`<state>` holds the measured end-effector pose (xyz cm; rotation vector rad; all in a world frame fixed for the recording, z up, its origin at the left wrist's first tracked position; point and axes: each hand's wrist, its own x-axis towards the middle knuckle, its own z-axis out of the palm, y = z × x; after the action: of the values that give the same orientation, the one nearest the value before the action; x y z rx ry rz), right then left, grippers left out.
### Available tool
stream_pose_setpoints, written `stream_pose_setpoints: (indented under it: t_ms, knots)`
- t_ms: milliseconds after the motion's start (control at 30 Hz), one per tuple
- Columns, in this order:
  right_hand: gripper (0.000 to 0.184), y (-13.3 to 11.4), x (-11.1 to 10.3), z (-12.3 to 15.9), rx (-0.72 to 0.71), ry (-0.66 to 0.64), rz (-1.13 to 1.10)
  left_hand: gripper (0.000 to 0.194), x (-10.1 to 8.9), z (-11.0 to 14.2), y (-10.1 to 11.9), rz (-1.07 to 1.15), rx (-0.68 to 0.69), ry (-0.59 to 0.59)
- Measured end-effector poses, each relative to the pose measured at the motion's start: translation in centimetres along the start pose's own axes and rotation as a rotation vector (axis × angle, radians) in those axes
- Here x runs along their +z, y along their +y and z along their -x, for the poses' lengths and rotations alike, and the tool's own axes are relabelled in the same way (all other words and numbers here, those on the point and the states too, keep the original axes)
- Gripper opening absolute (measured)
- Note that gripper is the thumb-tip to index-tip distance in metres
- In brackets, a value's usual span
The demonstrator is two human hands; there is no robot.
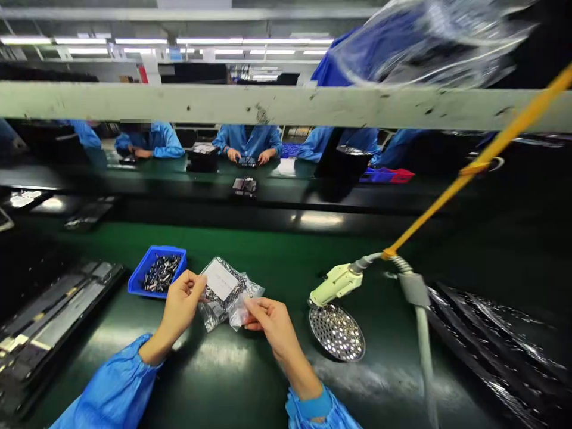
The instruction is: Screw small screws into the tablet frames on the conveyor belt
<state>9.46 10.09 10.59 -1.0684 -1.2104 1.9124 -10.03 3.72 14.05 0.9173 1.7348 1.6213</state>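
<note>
Both my hands hold a small clear plastic bag (226, 291) with a white label, full of small dark parts, just above the green bench. My left hand (181, 302) pinches its left edge. My right hand (270, 319) pinches its lower right corner. Just left of the bag sits a blue bin (136, 280) of small dark metal parts. Both my sleeves are blue.
A hanging electric screwdriver (337, 283) on a yellow cord rests over a perforated round metal dish (336, 331) to the right. Black trays (49, 316) lie at the left, plastic-wrapped dark items (491, 339) at the right. Several people in blue coats work across the conveyor (286, 199).
</note>
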Motion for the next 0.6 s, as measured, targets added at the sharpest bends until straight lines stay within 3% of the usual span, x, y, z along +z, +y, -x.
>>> stream_pose_setpoints:
  t_ms: [100,200,333,400,500,600]
  knots:
    - [0.071,1.6,-0.1,0.0,0.082,-0.048,0.065,0.053,-1.1,0.5,-1.9,-0.007,-0.075,-0.03]
    - [0.07,2.3,-0.2,-0.1,0.066,-0.061,0.129,0.044,-2.1,0.7,-2.9,-0.142,-0.103,-0.11]
    - [0.066,2.5,0.1,-0.2,-0.009,-0.031,0.25,0.028,-2.5,1.5,-2.8,-0.47,0.159,-0.041]
    - [0.065,2.5,0.5,-0.2,-0.028,-0.02,0.273,0.026,-1.7,2.1,-2.3,-0.459,0.195,-0.21]
    - [0.061,2.5,1.0,-0.1,-0.033,-0.051,0.273,0.032,0.0,2.8,-1.8,-0.337,0.04,-0.603]
    - [0.059,2.4,1.0,0.2,-0.051,-0.114,0.308,0.031,1.0,2.9,-1.8,-0.313,-0.029,-0.698]
